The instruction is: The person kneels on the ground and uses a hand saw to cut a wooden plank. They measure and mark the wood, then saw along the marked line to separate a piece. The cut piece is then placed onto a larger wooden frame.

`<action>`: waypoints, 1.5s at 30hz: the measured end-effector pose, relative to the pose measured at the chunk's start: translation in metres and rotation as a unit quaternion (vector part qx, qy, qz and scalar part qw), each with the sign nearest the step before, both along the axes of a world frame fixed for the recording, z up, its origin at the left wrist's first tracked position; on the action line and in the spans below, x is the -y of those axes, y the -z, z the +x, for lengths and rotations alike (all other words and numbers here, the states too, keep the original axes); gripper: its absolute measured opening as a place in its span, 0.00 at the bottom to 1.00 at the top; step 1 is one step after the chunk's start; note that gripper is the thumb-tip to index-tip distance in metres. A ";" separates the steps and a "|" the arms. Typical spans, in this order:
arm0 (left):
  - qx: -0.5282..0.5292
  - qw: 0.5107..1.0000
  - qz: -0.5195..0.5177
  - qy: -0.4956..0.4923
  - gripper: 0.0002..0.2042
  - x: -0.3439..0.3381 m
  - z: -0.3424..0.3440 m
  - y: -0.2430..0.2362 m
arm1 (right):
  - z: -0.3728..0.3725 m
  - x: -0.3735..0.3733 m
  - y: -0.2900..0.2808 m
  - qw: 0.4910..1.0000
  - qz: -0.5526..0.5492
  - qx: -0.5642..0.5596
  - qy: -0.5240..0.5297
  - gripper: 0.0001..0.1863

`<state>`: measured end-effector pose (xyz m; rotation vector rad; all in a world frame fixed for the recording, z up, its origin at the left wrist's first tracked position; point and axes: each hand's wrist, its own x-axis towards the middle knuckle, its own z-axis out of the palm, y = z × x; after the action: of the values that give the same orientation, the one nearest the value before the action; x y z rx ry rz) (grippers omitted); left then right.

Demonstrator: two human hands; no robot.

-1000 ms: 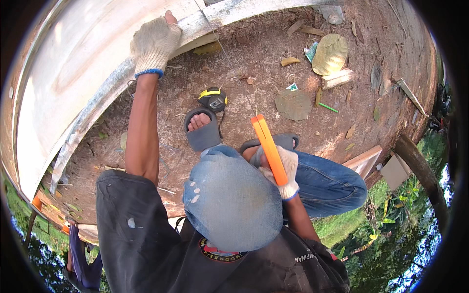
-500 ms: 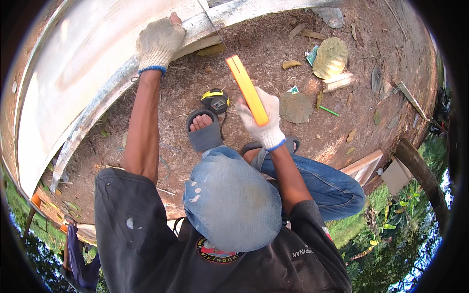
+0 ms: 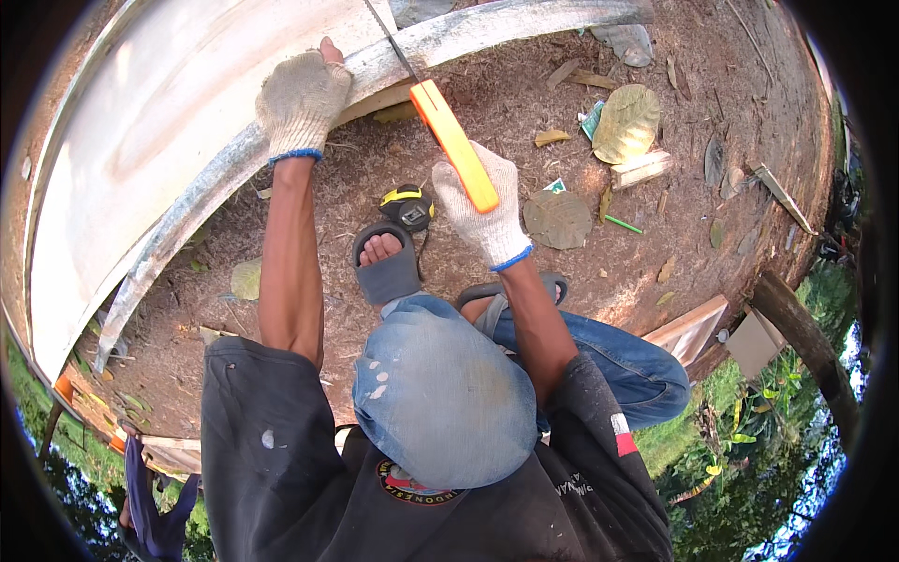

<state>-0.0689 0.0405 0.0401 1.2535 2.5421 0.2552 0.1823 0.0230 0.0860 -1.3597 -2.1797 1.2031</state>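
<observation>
My right hand (image 3: pixel 484 199), in a white knitted glove with a blue cuff, is closed round the orange handle of a handsaw (image 3: pixel 454 140). Its narrow dark blade crosses the near edge of a large pale board (image 3: pixel 169 122) and the whitish, weathered plank (image 3: pixel 211 192) along that edge. To the left of the blade, my left hand (image 3: pixel 302 101), in a matching dirtier glove, clamps down on the board's edge. One bare fingertip sticks out of this glove; the other fingers are mostly hidden from view.
A black and yellow tape measure (image 3: pixel 407 206) lies on the dirt beside my sandalled foot (image 3: pixel 386 258). To the right are dry leaves (image 3: pixel 627 122), a wood offcut (image 3: pixel 642 170) and a green stick (image 3: pixel 623 225). Another person (image 3: pixel 159 496) is at the far lower left.
My right hand has pushed the saw forward and slightly left, so its handle is nearer the board's edge. My left hand stays on the board, nearly in place.
</observation>
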 end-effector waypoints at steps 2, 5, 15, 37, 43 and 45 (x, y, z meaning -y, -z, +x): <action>-0.013 1.000 -0.001 -0.015 0.32 0.005 -0.008 0.001 | 0.014 0.012 -0.028 0.999 -0.025 0.024 -0.013 0.08; -0.016 0.999 0.022 -0.018 0.31 0.020 -0.012 0.006 | 0.089 0.079 -0.107 0.975 -0.138 0.163 -0.055 0.12; 0.012 1.000 -0.018 -0.017 0.32 0.003 -0.003 -0.009 | 0.009 0.018 -0.044 1.000 -0.021 -0.007 0.018 0.09; -0.036 0.998 0.040 -0.015 0.31 0.011 0.007 -0.004 | 0.049 0.045 -0.063 0.998 -0.064 0.017 -0.006 0.08; -0.034 0.998 -0.007 -0.053 0.30 0.021 0.004 -0.013 | 0.075 0.077 -0.078 0.996 -0.065 0.060 -0.016 0.07; -0.022 0.997 -0.002 -0.068 0.30 0.027 -0.003 -0.016 | 0.130 0.114 -0.124 0.974 -0.117 0.174 -0.087 0.19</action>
<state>-0.0721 0.0131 0.0566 1.0977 2.6687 0.2536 0.3123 -0.0908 0.2105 -1.6059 -2.5035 1.4135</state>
